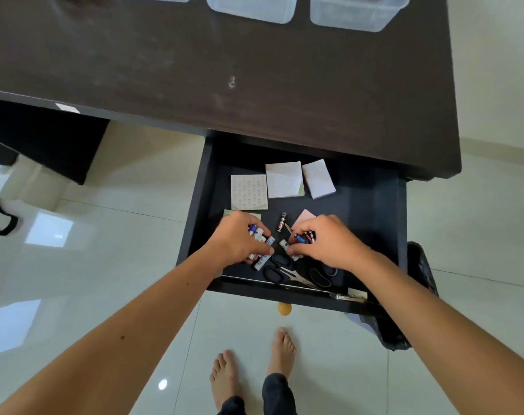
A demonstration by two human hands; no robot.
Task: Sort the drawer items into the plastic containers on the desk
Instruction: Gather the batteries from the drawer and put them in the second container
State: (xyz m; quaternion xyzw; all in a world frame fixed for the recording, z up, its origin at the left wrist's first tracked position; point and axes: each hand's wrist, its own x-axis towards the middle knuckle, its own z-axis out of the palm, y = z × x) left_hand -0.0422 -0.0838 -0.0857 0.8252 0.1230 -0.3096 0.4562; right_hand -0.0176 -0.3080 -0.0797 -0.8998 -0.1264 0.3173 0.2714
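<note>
Both hands are digging in the drawer (399, 211): left hand (239, 238) gripping white batteries (262, 239), right hand (329, 239) pinching dark ones; containers (359, 12) sitting far across the desk (194, 70).

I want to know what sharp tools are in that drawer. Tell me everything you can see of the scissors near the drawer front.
The scissors lie flat on the dark drawer floor, close to its front wall, below and between the two hands. They have black oval handle loops, seemingly plastic, and pale metal blades that look closed and point right toward a second pair of black loops. A white-labelled battery lies right beside the left loop. Neither hand grips them.
</note>
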